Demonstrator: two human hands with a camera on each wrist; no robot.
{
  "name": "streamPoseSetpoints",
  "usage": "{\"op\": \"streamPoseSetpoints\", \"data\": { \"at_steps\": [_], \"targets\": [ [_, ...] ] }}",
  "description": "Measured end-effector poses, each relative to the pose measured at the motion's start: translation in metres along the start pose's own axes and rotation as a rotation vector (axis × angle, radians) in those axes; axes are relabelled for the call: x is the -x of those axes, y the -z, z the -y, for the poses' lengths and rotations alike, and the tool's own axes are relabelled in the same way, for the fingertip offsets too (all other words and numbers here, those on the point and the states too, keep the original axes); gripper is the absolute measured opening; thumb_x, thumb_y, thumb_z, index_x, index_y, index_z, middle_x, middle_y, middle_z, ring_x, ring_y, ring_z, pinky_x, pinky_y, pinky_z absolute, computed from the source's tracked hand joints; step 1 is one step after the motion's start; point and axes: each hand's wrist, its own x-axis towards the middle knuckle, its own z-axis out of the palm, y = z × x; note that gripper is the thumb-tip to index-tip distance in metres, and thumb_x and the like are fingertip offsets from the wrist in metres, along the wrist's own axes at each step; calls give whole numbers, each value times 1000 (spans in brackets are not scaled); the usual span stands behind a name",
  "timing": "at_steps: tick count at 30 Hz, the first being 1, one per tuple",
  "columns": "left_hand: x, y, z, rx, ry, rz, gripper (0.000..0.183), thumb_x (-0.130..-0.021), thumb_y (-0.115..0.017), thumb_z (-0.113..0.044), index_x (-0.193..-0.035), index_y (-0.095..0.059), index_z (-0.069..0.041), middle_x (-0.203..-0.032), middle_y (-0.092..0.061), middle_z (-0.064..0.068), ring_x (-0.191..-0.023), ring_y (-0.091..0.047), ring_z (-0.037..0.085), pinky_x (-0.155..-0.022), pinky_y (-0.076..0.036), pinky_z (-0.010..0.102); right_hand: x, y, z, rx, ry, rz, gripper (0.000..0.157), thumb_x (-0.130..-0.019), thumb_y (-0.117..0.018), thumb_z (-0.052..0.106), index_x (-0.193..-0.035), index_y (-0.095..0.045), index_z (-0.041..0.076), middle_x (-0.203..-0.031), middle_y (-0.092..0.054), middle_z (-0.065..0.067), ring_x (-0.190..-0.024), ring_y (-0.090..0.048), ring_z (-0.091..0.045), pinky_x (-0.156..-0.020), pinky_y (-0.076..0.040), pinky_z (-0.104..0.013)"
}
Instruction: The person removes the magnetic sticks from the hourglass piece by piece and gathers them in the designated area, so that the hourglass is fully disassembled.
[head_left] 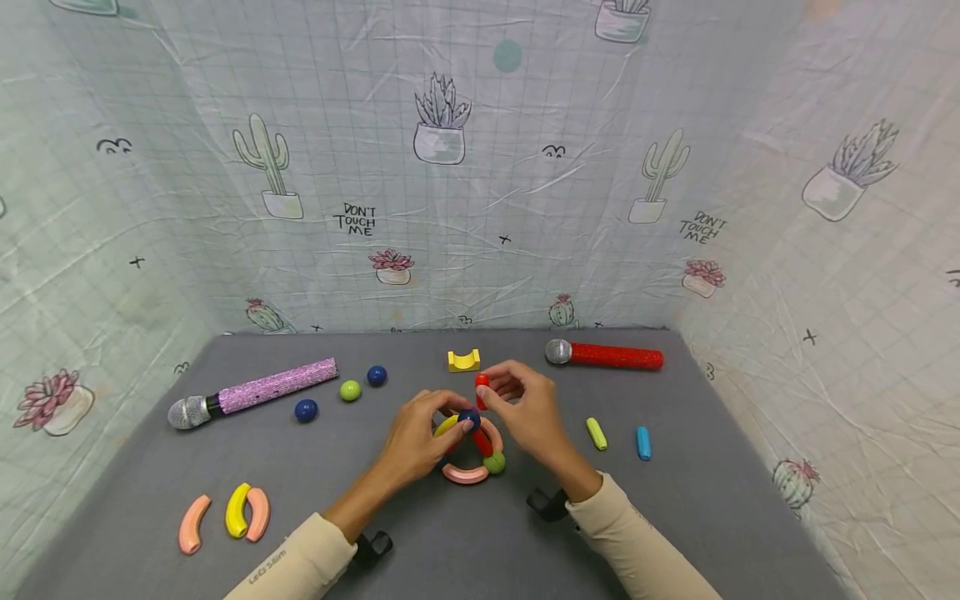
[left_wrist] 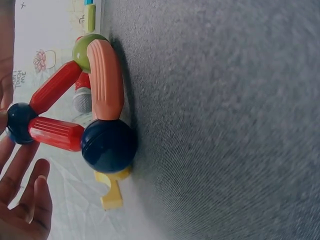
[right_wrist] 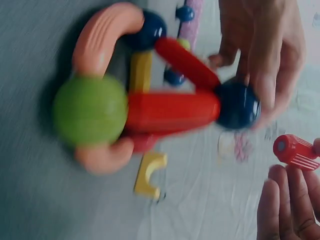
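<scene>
My left hand [head_left: 420,429] pinches a dark blue ball [head_left: 468,419] at the top of a small frame. Straight red rods [right_wrist: 172,111] slope from that ball down to the ring below. The ring joins peach curved pieces [head_left: 465,474], a yellow curved piece [head_left: 446,426], a green ball [right_wrist: 90,110] and another blue ball [left_wrist: 109,146]. Just right of the top ball, my right hand [head_left: 531,412] holds a short loose red rod [head_left: 482,392] between thumb and fingers, apart from the frame. Its round end face shows in the right wrist view.
Behind the frame stands a yellow notched block [head_left: 463,361]. To the left lie a pink microphone [head_left: 277,384], blue balls [head_left: 306,410], a green ball [head_left: 350,390] and curved pieces [head_left: 194,524]. On the right are a red microphone [head_left: 615,356], a lime rod [head_left: 596,434] and a blue rod [head_left: 643,443].
</scene>
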Motion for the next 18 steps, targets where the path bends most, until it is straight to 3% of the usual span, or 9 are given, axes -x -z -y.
{"op": "streamPoseSetpoints", "data": {
  "at_steps": [7,11,18],
  "targets": [
    [0,5,-2,-93,-48,81,32,-90,-88,-27,-119,-75,-24,-112,-75,-11,-104,-63,17,-88,-55,35,7,42,-23,116,-100,-59,21,-95,-83,19,-114,-77,13,-97,-77,-5,-83,-71,-16,-77,-59,-22],
    [-1,8,-2,-177,-101,129,40,-87,-90,-25,-124,-73,-23,-119,-73,-9,-111,-63,17,-93,-56,37,12,65,-42,171,-120,-89,21,-94,-83,16,-114,-78,12,-98,-79,-7,-82,-72,-15,-76,-58,-20],
    [-6,8,-4,-253,-152,167,42,-86,-91,-20,-124,-74,-23,-119,-71,-6,-108,-59,14,-91,-57,38,23,101,-70,276,-156,-108,19,-93,-84,14,-110,-80,9,-96,-80,-10,-79,-73,-14,-72,-57,-18]
  ]
}}
